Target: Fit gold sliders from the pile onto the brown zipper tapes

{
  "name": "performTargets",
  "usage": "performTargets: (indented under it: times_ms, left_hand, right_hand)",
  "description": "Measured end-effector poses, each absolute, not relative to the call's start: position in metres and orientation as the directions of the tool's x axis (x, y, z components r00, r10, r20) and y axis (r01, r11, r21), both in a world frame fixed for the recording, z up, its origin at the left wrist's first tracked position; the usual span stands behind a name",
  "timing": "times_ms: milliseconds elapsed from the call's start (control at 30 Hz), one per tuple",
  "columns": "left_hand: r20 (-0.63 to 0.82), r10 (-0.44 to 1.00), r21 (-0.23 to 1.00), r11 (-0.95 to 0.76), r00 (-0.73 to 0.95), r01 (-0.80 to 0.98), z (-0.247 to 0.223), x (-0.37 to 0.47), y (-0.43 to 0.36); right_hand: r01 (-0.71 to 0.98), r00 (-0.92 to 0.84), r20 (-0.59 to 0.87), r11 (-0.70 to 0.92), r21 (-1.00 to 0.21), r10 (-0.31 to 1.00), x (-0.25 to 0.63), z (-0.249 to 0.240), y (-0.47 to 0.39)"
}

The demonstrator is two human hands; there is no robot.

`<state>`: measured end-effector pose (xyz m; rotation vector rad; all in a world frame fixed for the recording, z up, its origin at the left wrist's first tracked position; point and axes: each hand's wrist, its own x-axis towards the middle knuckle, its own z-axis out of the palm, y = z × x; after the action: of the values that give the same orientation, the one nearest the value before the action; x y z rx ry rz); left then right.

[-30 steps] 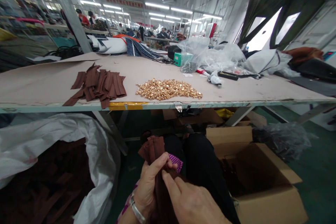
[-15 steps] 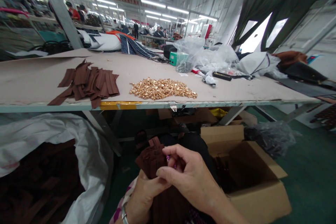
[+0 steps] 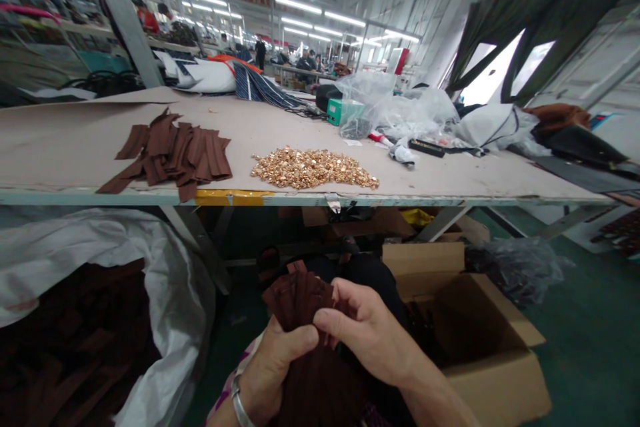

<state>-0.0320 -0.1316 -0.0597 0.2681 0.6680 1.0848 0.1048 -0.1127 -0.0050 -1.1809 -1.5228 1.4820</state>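
Above my lap, a fanned bundle of dark brown fabric strips [image 3: 300,297] that look like zipper tape is held between both hands. My left hand [image 3: 275,363] is closed round the bundle from the left, its thumb lying across the front. My right hand [image 3: 363,323] pinches the bundle's right edge between thumb and fingers; whether a small part is in that pinch is hidden. On the table in front lies a heap of small gold metal pieces [image 3: 313,168]. Left of it is a loose pile of similar brown strips [image 3: 175,153].
A white sack [image 3: 185,293] full of brown strips stands at the lower left. An open cardboard box [image 3: 500,373] is at the lower right. Clear plastic bags [image 3: 415,113] and a green box [image 3: 343,111] lie on the table [image 3: 450,183]. People work in the background.
My right hand has shifted slightly up and right along the bundle. The strips are fanned wider, and a purple spot beside the right fingers no longer shows.
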Motion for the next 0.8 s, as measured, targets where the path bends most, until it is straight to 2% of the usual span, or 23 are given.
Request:
performTargets:
  times_ms: [100,233,333,400,467,533,633,800]
  left_hand:
    - [-0.440,0.863,0.474,0.457,0.247,-0.753,-0.063,-0.031,-0.131]
    - [-0.453,0.863,0.491,0.452,0.225,-0.744,-0.059,-0.029,-0.129]
    - [-0.405,0.884,0.515,0.431,0.233,-0.741,-0.055,-0.027,-0.129]
    - [-0.404,0.892,0.524,0.406,0.202,-0.749,-0.055,-0.025,-0.129]
    - [-0.404,0.898,0.528,0.384,0.173,-0.757,-0.057,-0.024,-0.131]
    - [-0.391,0.904,0.532,0.374,0.172,-0.759,-0.060,-0.023,-0.132]
    - [-0.341,0.919,0.552,0.365,0.197,-0.750,-0.063,-0.026,-0.133]
    - [-0.302,0.922,0.637,0.385,0.242,-0.668,-0.058,-0.031,-0.132]
  right_hand:
    - [0.076,-0.343,-0.128,-0.109,-0.991,0.931,0.109,-0.011,-0.111]
    - [0.092,-0.212,-0.109,-0.091,-0.992,0.971,0.110,-0.005,-0.115]
    - [0.302,-0.115,-0.054,-0.017,-0.953,0.992,0.106,0.010,-0.120]
    - [0.493,-0.064,0.023,0.052,-0.868,0.998,0.101,0.016,-0.121]
    - [0.601,-0.060,0.066,0.089,-0.794,0.996,0.094,0.018,-0.121]
    - [0.576,-0.116,0.029,0.091,-0.812,0.993,0.089,0.015,-0.121]
    - [0.441,-0.219,-0.028,0.074,-0.895,0.975,0.087,0.010,-0.123]
    - [0.393,-0.315,0.016,0.145,-0.908,0.949,0.098,0.011,-0.130]
